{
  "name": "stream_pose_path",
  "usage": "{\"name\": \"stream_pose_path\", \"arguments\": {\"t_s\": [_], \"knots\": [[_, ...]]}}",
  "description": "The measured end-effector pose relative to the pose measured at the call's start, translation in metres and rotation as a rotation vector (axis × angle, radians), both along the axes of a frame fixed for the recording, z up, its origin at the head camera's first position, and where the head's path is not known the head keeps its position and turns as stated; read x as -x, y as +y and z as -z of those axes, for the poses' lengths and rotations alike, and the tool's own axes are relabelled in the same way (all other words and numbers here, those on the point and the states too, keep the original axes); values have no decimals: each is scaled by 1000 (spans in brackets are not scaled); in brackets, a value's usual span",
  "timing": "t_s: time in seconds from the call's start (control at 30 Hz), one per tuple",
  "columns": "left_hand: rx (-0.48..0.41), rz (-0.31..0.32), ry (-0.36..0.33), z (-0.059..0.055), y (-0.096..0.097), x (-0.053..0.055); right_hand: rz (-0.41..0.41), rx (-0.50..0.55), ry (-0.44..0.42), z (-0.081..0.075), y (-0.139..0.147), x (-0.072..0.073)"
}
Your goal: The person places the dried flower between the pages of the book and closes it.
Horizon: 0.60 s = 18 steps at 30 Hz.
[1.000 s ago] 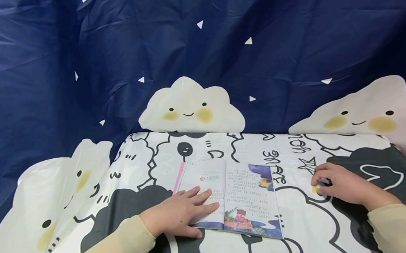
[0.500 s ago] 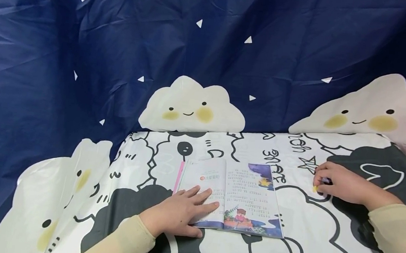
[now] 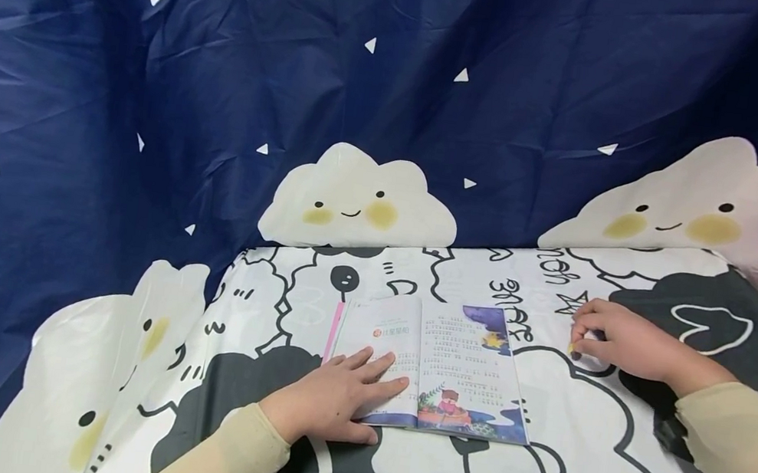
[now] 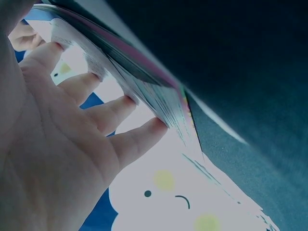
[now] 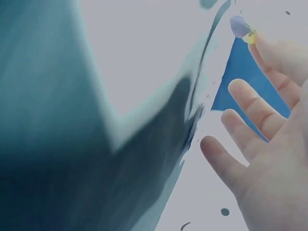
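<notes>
An open picture book (image 3: 468,377) lies on the printed cloth, its right page showing small text and coloured pictures. My left hand (image 3: 334,397) rests spread on the left page; in the left wrist view its fingertips (image 4: 156,124) touch the page near the edge. To the right of the book, my right hand (image 3: 631,346) hovers low over or touches the cloth, which I cannot tell. Between thumb and index finger it pinches a small yellow and purple piece (image 5: 239,26), its kind unclear. The other fingers stand loosely apart. Palm and fingers partly hide the piece in the head view.
The black and white printed cloth (image 3: 578,458) covers the surface beneath the book. Behind it hangs a dark blue curtain (image 3: 380,98) with white triangles. White cloud-shaped panels (image 3: 361,204) with faces stand along the back and left edges.
My right hand has shifted slightly left with the small piece, which now shows yellow above and dark below. The left hand and the book have stayed put.
</notes>
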State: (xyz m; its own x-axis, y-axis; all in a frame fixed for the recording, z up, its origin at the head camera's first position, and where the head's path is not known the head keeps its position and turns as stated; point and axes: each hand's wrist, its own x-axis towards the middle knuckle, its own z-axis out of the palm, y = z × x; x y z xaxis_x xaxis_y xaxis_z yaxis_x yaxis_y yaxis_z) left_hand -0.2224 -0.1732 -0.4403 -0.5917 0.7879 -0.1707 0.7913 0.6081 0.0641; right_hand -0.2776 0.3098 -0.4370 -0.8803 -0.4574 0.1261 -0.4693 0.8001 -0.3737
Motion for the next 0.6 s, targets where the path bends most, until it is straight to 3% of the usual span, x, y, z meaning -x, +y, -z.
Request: {"name": "stream_pose_path", "arguments": {"t_s": [0.6], "knots": [[8, 6, -6, -1, 1, -1, -135, 109, 20, -6, -64, -3]]}}
